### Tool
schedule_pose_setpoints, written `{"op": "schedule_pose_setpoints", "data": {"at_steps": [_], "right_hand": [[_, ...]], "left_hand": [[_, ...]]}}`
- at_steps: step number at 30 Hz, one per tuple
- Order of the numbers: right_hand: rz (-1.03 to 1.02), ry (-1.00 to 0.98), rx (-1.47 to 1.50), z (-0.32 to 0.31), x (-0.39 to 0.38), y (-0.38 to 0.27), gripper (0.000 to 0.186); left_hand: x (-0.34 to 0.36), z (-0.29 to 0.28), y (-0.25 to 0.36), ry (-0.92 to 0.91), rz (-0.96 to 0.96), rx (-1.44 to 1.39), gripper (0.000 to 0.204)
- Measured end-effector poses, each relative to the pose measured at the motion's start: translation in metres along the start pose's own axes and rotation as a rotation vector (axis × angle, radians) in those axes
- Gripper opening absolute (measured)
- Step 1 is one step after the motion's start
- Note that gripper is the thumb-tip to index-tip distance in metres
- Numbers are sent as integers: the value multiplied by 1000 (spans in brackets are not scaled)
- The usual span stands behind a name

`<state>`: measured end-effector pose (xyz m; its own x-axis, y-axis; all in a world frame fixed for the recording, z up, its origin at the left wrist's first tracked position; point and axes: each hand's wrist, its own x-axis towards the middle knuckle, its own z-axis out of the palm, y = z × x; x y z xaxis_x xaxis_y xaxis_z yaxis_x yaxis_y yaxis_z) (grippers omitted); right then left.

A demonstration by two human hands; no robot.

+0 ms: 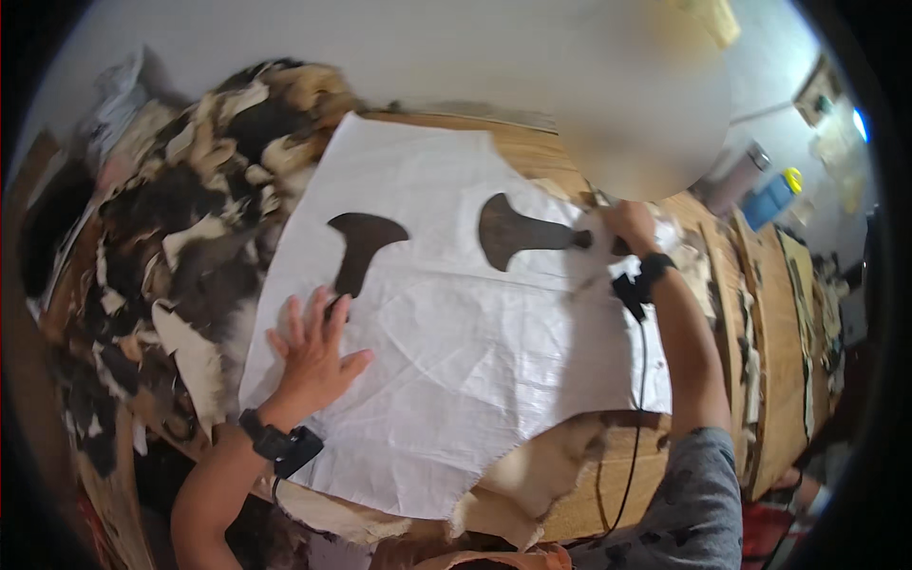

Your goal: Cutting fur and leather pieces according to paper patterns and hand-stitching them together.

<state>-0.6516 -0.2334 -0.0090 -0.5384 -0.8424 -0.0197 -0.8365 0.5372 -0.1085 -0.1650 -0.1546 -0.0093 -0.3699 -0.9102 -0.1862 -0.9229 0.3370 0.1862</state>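
Observation:
A white woven sheet lies spread over the work surface. On it rest two dark metal knives with wide, curved, fan-shaped blades. My left hand lies flat with its fingers spread, its fingertips at the narrow end of the left knife. The right knife points its blade leftward, and its narrow end reaches toward my right hand. That hand is closed near the sheet's far right edge; a dark bit shows beneath its fingers, but what they grip is unclear.
Fur and hide scraps are heaped along the left. Pale hide sticks out under the sheet's near edge, over a wooden board. A blue bottle with a yellow lid and a greyish flask stand far right. A blurred patch covers the far side.

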Motion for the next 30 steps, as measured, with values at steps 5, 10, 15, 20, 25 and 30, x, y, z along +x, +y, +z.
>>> {"op": "schedule_pose_setpoints", "data": {"at_steps": [5,10,15,20,25,30], "right_hand": [[-25,110,-113,12,1,-12,31],[-87,160,-161,13,8,-6,30],[-43,163,-146,14,18,-1,30],[-29,170,-165,19,33,15,30],[-45,112,-158,15,33,34,29],[-137,194,-112,6,45,57,21]], "left_hand": [[-4,0,-1,61,-19,22,78],[2,4,-1,86,-22,42,78],[12,7,3,89,-24,48,77],[30,4,14,47,-38,2,76],[47,7,34,31,-14,23,77],[56,7,36,37,6,23,77]]}}
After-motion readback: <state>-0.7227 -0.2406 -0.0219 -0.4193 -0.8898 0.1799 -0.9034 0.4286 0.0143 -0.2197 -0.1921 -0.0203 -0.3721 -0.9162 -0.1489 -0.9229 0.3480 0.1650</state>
